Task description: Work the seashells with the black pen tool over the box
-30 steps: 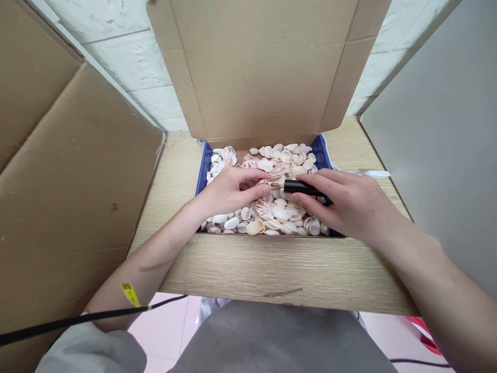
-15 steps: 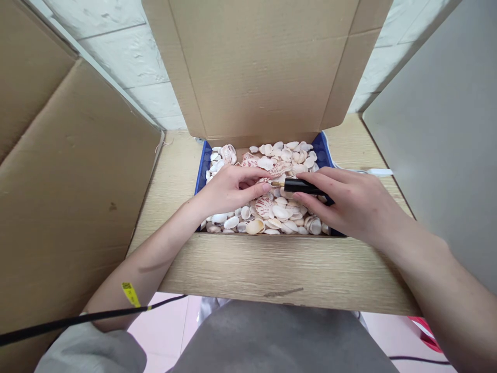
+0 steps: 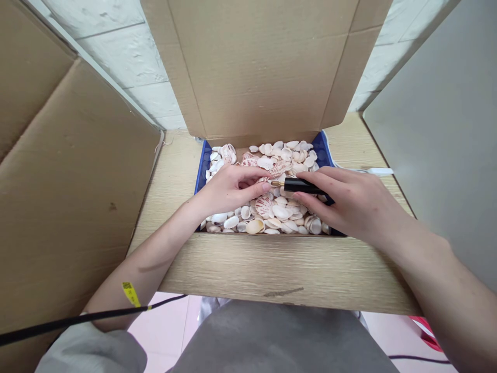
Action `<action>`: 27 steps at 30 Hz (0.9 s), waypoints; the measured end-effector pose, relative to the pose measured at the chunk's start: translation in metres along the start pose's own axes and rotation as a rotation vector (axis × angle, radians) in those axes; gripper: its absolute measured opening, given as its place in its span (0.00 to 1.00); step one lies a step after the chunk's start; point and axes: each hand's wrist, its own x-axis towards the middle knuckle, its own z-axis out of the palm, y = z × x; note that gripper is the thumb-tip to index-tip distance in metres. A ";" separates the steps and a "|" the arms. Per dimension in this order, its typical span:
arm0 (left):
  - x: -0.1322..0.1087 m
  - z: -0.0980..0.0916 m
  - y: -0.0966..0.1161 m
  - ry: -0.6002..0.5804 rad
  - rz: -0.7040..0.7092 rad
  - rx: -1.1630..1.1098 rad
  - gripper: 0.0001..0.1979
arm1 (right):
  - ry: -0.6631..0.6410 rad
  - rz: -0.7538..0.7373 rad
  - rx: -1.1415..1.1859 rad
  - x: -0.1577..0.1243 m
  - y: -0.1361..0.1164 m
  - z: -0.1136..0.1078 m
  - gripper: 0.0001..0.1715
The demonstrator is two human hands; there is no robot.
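Note:
My right hand (image 3: 351,202) is wrapped round a black mini drill (image 3: 298,186) with a brass-coloured chuck, which points left. My left hand (image 3: 229,189) pinches a small seashell (image 3: 264,180) between thumb and fingers, mostly hidden by them. The drill's tip meets the shell or stops just short of it; which one I cannot tell. Both hands are over a blue-sided box (image 3: 200,178) filled with pale seashells (image 3: 282,212). Beneath the drill lies a fan-shaped scallop shell (image 3: 264,205) with reddish streaks.
The box's cardboard lid (image 3: 264,67) stands raised behind it. A large cardboard panel (image 3: 77,181) borders the wooden table (image 3: 248,264) on the left, a grey panel (image 3: 438,114) on the right. A white cable (image 3: 378,171) lies right of the box. A black cable (image 3: 77,320) crosses near my left arm.

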 end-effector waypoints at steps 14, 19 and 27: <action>0.001 0.000 0.001 0.004 0.021 0.015 0.20 | -0.008 -0.013 0.022 0.000 -0.001 -0.002 0.16; 0.001 0.000 0.000 0.006 0.020 0.031 0.20 | -0.013 -0.020 0.021 0.000 -0.001 -0.003 0.16; 0.001 0.001 0.001 0.009 0.017 0.015 0.20 | -0.013 -0.027 0.003 0.001 -0.001 -0.004 0.17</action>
